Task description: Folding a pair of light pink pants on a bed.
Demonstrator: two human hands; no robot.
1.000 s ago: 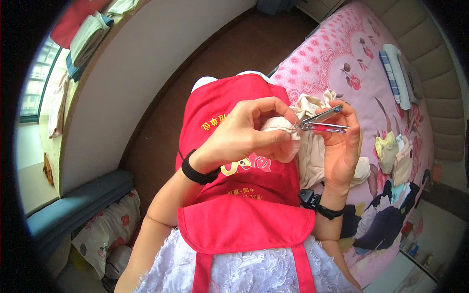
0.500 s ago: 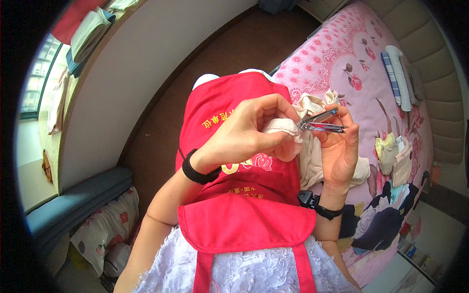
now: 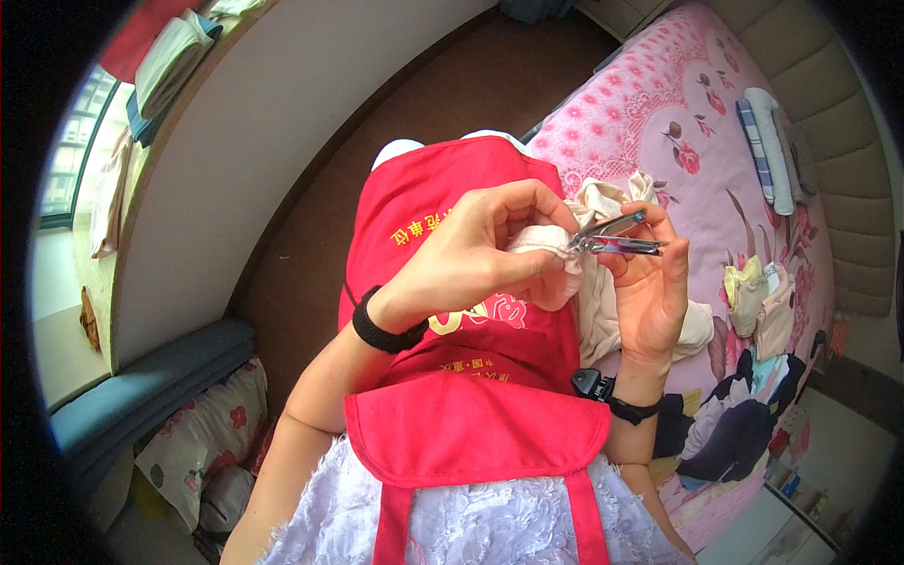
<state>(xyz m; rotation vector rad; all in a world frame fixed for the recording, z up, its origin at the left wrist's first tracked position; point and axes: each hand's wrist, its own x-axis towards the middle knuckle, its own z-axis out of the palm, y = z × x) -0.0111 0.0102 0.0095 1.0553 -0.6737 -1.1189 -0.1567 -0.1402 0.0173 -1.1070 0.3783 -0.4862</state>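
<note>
Fingers of the left hand [image 3: 471, 259] pinch a pale cloth [image 3: 546, 247] at centre frame, holding it taut for the metal clippers [image 3: 617, 237] gripped closed-fisted in the right hand [image 3: 650, 292] (blades apparently at a thread). Beyond lie red apron [image 3: 452, 377] and pink floral bedspread [image 3: 659, 113], upper right.

I am wearing a bright red cloth apron [image 3: 471, 414] with yellow lettering over a white fuzzy top [image 3: 471, 527], and a black band [image 3: 381, 325] on my left wrist. I am pinching a shiny silver metal nail clipper [image 3: 617, 237] against a pale cream sock [image 3: 546, 254]. The pink quilted bedspread [image 3: 650, 122] is showing red roses and white hearts.
</note>
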